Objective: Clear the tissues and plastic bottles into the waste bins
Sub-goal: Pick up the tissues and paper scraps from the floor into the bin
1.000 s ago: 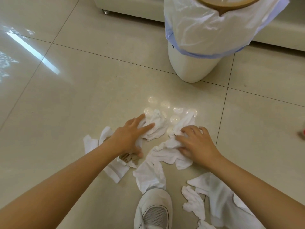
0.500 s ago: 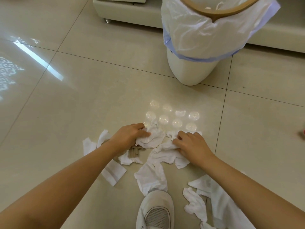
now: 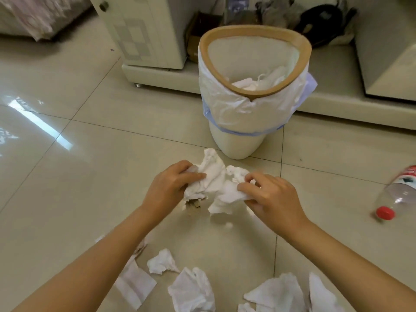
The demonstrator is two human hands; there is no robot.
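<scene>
Gripping 1 shared wad of tissues (image 3: 216, 185), the left hand (image 3: 167, 188) and right hand (image 3: 273, 199) hold it above the floor (image 3: 90, 176), just short of the bin (image 3: 252, 91). The left fingers (image 3: 193, 175) are curled around the wad's left side with a scrap of brown paper (image 3: 193, 203) hanging beneath; the right fingers (image 3: 247, 183) pinch its right side, thumb underneath.

The bin stands upright ahead of the hands, lined with a white bag (image 3: 225, 104) folded over its tan rim, and some white tissues already lie inside it — so part of the job looks done. The wad itself is not yet over the opening; judging by its place, the step in hand is the carry up and into the bin.

Plenty is left. Near the bottom edge, loose tissues (image 3: 191, 291) lie scattered on the floor — at least 5 pieces, counting a flat one (image 3: 135, 287) beside the left forearm and others (image 3: 279, 293) under the right arm. A plastic bottle (image 3: 398, 194) with a red cap lies on its side at the right, well apart from both hands and untouched. Only 1 bin shows here; whether a 2nd stands out of view for bottles I cannot tell. On this showing the task is perhaps midway — tissues partly cleared, the bottle not started.
</scene>
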